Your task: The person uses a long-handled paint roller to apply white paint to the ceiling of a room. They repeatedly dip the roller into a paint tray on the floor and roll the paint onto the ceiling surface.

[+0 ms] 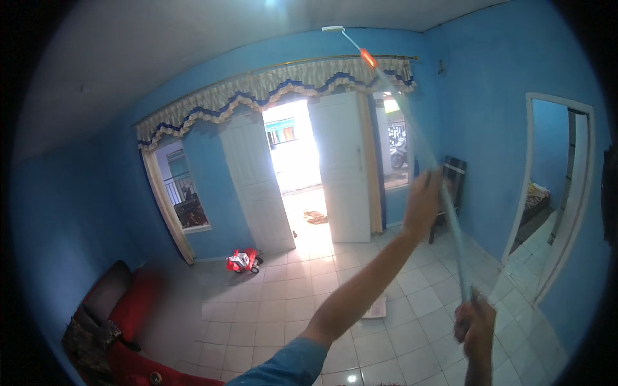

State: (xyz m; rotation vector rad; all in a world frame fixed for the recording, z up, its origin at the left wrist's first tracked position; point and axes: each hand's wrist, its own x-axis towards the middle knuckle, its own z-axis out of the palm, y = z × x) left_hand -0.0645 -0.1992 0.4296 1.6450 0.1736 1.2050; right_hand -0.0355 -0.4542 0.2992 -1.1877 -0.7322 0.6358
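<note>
Amid blue walls (489,128), grips long pole (458,244) with left hand (423,198) curled above, right hand (476,323) curled below. Holds white roller (333,28) near ceiling (161,51).

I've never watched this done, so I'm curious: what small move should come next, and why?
Probably a short sideways stroke of the roller: it appears near the ceiling, above the curtain valance, and the left hand and right hand both grip its pole.

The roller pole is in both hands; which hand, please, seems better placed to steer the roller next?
Probably the left hand: it grips the pole higher, nearer the roller, while the right hand holds lower down.
</note>
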